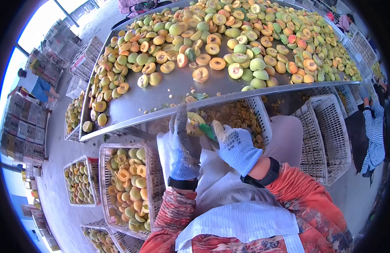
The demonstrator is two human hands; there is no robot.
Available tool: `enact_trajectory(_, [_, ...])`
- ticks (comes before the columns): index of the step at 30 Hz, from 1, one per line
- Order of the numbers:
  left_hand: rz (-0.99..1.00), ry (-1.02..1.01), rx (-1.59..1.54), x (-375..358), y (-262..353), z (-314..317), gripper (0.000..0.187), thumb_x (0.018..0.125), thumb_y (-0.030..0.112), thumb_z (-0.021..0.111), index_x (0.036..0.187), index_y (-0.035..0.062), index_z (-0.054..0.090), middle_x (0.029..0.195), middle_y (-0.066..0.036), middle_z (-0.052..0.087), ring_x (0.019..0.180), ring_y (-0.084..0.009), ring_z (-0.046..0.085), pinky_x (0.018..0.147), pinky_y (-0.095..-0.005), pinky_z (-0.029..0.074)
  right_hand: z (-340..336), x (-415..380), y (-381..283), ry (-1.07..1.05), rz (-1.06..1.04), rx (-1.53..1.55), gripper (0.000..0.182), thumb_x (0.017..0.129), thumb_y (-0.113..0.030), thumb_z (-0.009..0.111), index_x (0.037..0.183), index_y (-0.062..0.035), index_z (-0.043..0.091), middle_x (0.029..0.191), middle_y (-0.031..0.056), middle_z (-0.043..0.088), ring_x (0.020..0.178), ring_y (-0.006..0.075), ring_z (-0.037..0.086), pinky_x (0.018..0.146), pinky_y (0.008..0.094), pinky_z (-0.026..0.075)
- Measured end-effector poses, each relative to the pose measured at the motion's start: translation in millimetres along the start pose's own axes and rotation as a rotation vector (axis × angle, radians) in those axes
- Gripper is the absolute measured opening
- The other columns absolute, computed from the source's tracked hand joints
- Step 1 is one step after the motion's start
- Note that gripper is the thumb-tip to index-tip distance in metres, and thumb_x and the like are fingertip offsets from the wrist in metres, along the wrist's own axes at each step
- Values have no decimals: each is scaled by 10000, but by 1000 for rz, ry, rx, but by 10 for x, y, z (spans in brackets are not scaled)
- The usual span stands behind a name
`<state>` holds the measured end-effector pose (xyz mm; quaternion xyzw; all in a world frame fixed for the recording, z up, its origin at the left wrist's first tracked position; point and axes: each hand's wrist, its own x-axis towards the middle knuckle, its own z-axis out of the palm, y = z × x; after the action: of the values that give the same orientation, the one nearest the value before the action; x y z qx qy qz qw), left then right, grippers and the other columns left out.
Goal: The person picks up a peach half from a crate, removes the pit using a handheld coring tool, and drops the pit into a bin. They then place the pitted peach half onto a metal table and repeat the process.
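My left hand (184,145), in a blue knit glove with a dark, worn palm, grips a yellowish apricot half (194,129) just below the table's front edge. In my right hand (238,147), also gloved in blue, is a green-handled pitting tool (208,131). Its metal end meets the cut face of the fruit; the exact blade shape is too small to make out. Beneath both hands, a white crate (262,120) holds brownish scraps. Many halved apricots (217,63) lie on the metal table (161,96) ahead, some with pits inside.
Crates of apricot halves (103,185) stand on the floor at left, beside my leg. Stacked white crates (330,139) are at right. Loose pits and a leaf (199,96) lie near the table's raised front rim. Other people (374,135) are around the table and at far left.
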<state>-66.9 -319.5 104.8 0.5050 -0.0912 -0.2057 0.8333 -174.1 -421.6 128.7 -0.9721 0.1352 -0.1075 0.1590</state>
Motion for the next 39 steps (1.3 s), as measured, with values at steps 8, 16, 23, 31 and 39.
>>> enact_trajectory(8, [501,-108,780,77,262,-35,249,905,164,473,1043,-24,559,961,-126,612,887,-226,611,732,-313,500,-96,-45,-185,-109,8,244,441,761,-251,600,1087,20,480,669,205,596,623,353,612,536,445,472])
enact_trajectory(16, [283,172,194,-114,319,225,264,863,154,532,1005,-54,608,978,-118,635,812,-174,607,721,-290,498,55,-57,-221,-54,-77,603,387,744,-194,636,1033,12,480,745,223,588,643,390,593,552,455,461])
enact_trajectory(23, [-142,-156,92,5,448,8,256,846,116,509,1012,-58,597,873,-155,644,658,-206,637,572,-289,536,-280,-34,-184,-523,153,871,382,738,-155,661,1028,11,474,784,121,570,538,132,556,485,299,456])
enact_trajectory(31, [-51,-250,517,64,385,98,244,859,133,552,1014,-46,612,911,-114,652,791,-167,613,706,-266,496,-204,-25,-42,-631,193,1051,400,729,-149,681,1057,6,512,851,63,584,543,116,537,452,258,451])
enact_trajectory(39, [-126,-109,-119,255,201,-217,414,880,345,478,1130,17,510,999,-171,610,771,-289,637,651,-380,561,-495,-207,421,-565,468,1756,395,695,-115,703,1041,-9,546,776,47,594,568,95,542,453,224,431])
